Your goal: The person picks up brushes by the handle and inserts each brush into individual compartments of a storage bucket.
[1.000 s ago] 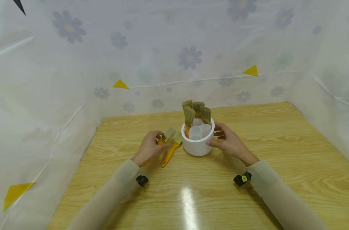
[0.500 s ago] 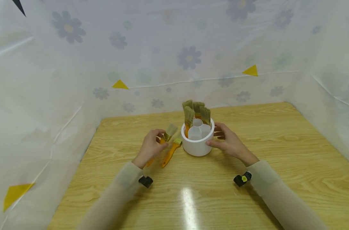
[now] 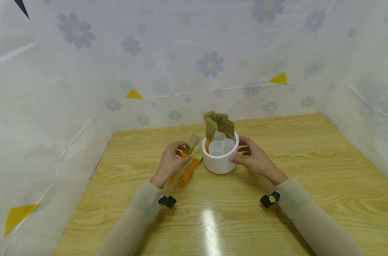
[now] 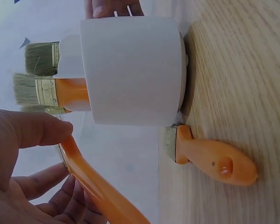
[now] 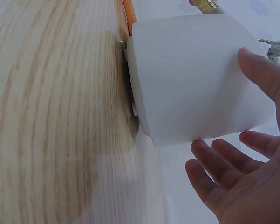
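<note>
My left hand [image 3: 170, 163] pinches a paintbrush [image 4: 95, 186] with an orange handle between thumb and fingers. Its pale bristles [image 3: 193, 140] point up and toward the holder, tilted, with the brush lifted off the table. A round white divided holder [image 3: 220, 166] stands on the table, with several orange-handled brushes [image 3: 210, 128] upright in its left and back compartments, bristles up. My right hand [image 3: 259, 160] holds the holder's right side, thumb in front and fingers round behind. One more paintbrush [image 3: 190, 171] lies on the table between my left hand and the holder.
The wood-grain table [image 3: 261, 227] reaches back to a flower-patterned plastic sheet [image 3: 168, 60], which also covers the sides. Yellow tape triangles [image 3: 278, 79] stick to the sheet. A small black device [image 3: 167, 201] sits at each wrist.
My left hand has moved slightly right with the paintbrush, raising its bristles up and closer to the holder. My right hand and the holder have stayed in place.
</note>
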The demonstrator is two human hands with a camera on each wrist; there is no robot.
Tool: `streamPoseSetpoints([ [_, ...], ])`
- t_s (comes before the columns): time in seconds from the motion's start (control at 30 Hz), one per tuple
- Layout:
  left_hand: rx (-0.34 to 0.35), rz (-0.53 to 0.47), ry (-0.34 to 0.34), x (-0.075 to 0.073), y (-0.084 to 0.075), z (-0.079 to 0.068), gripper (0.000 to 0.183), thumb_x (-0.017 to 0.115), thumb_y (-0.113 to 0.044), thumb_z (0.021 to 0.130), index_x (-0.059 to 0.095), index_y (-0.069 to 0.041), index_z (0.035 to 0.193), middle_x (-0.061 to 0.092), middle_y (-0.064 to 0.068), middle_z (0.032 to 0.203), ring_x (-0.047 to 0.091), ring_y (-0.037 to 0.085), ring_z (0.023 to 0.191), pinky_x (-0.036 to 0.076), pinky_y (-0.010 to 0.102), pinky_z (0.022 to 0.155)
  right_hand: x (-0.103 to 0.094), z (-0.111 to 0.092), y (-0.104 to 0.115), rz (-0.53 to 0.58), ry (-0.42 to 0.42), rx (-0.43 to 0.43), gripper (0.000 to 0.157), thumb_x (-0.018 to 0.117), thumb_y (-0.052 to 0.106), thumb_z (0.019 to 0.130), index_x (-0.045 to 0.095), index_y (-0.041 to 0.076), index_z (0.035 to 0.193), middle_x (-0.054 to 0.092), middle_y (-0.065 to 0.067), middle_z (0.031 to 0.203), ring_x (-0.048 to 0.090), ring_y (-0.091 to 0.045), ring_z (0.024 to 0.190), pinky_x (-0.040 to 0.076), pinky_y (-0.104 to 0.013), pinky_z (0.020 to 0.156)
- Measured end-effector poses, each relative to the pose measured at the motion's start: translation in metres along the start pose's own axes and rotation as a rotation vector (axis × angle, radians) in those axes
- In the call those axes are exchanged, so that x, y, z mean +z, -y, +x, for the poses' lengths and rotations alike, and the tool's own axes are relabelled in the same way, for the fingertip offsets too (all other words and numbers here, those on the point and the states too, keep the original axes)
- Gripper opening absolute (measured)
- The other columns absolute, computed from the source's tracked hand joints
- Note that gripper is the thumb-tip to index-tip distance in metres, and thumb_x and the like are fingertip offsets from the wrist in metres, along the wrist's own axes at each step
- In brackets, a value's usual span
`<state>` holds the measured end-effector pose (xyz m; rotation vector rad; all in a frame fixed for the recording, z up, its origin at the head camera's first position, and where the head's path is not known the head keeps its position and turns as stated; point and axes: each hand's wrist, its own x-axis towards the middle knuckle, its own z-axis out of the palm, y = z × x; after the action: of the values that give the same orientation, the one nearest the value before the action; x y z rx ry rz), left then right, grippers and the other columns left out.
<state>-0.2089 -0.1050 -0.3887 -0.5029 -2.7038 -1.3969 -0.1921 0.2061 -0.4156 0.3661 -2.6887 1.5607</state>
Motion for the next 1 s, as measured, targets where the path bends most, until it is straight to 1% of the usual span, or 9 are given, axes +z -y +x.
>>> streamPoseSetpoints([
  [0.2,-0.002,-0.018,-0.021,0.004,-0.001,0.001,0.046,0.072,-0.016,0.085,0.057,-0.010,0.129,0.055,0.009,0.112,0.055,0.024,0.090,0.050,0.036,0.072,0.000,0.000,0.000,0.010,0.004,-0.013,0.084,0.076,0.043,0.080,0.032,0.016,0.147,0.046,-0.011,0.135,0.050,-0.033,0.119,0.039,-0.055,0.098],
  [0.4,-0.002,-0.044,-0.038,0.007,-0.002,0.001,0.046,0.072,-0.015,0.085,0.057,-0.010,0.129,0.055,0.009,0.110,0.055,0.025,0.089,0.050,0.036,0.071,0.001,0.000,0.000,0.010,0.005,-0.014,0.083,0.075,0.042,0.080,0.032,0.016,0.147,0.046,-0.011,0.135,0.049,-0.033,0.120,0.039,-0.055,0.099],
  [0.57,0.000,-0.062,-0.048,0.008,-0.003,0.001,0.047,0.072,-0.016,0.085,0.057,-0.009,0.129,0.055,0.009,0.110,0.055,0.024,0.089,0.050,0.036,0.073,0.001,0.000,0.000,0.012,0.007,-0.009,0.083,0.075,0.041,0.081,0.031,0.016,0.147,0.046,-0.011,0.136,0.048,-0.033,0.120,0.038,-0.055,0.099],
  [0.77,0.023,-0.071,-0.063,0.010,-0.005,0.001,0.046,0.071,-0.014,0.085,0.057,-0.008,0.129,0.056,0.010,0.110,0.054,0.022,0.088,0.049,0.035,0.076,0.002,0.001,-0.001,0.024,0.011,-0.003,0.084,0.075,0.042,0.081,0.031,0.016,0.147,0.045,-0.012,0.137,0.046,-0.035,0.123,0.036,-0.055,0.101],
  [1.0,0.052,-0.099,-0.085,0.012,-0.011,0.000,0.047,0.072,-0.011,0.084,0.057,-0.005,0.128,0.056,0.012,0.111,0.055,0.024,0.089,0.050,0.037,0.076,0.002,0.000,-0.001,0.041,0.012,0.002,0.086,0.075,0.042,0.081,0.030,0.016,0.148,0.044,-0.013,0.137,0.045,-0.036,0.125,0.036,-0.055,0.102],
])
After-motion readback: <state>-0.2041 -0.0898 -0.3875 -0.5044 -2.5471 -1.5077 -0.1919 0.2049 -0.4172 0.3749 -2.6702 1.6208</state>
